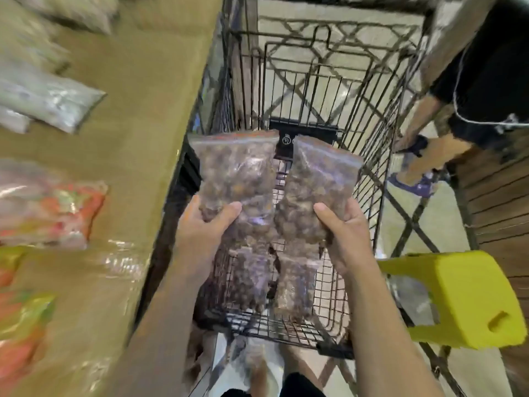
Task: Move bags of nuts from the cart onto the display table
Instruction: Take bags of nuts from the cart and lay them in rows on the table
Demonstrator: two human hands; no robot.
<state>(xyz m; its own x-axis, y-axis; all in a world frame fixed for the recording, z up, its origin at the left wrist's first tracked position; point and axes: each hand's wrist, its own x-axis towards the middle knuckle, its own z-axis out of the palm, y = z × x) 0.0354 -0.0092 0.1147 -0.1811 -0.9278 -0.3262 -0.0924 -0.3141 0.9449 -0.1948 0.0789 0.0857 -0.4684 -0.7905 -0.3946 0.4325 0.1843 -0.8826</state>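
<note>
Two clear zip bags of brown nuts are held up over the black wire cart (320, 90). My left hand (203, 224) grips the lower part of the left bag (237, 170). My right hand (346, 227) grips the lower part of the right bag (317, 181). Both bags stand upright, side by side, nearly touching. Under them, more bags of nuts (274, 282) lie in the cart's near basket. The tan display table (143, 81) runs along the left of the cart.
Blurred packets lie on the table: pale ones (51, 101) at the far left, orange and yellow ones (54, 213) nearer me. A yellow plastic stool (469, 299) sits right of the cart. Another person's legs (429, 144) stand at the upper right beside a wooden slatted wall.
</note>
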